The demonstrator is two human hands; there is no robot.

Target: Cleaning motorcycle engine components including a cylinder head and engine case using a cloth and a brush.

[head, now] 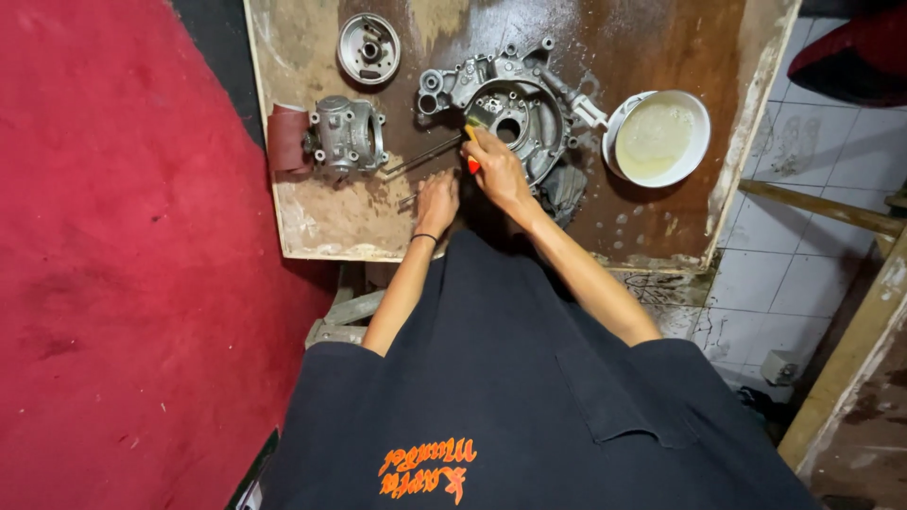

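Right now the right hand (498, 168) is curling shut around a small brush with an orange handle (472, 154), the handle's red-orange end poking out below the fingers and the bristle end lying against the rim of a large grey metal engine casing (515, 111). That casing is lying flat near the middle of a worn wooden board (661, 38), its round opening facing up just beyond the knuckles. The left hand (436, 200) is resting palm down on the board near its front edge, fingers held loosely together and holding nothing, a thin dark band sitting on the wrist behind it; whether the fingertips are pressing on anything small cannot be told. A thin metal rod (420, 156) is lying slantwise on the board just beyond that hand. Farther toward the left edge a smaller grey cast housing (348, 133) is sitting, with a dark red roll (287, 140) touching its left side at the very edge of the board. Toward the far left corner a round metal disc part (368, 47) is lying apart from the rest. To the right of the casing a white bowl (697, 142) of pale cloudy liquid is standing, and a dark crumpled rag (564, 189) is lying beside the casing's near side.
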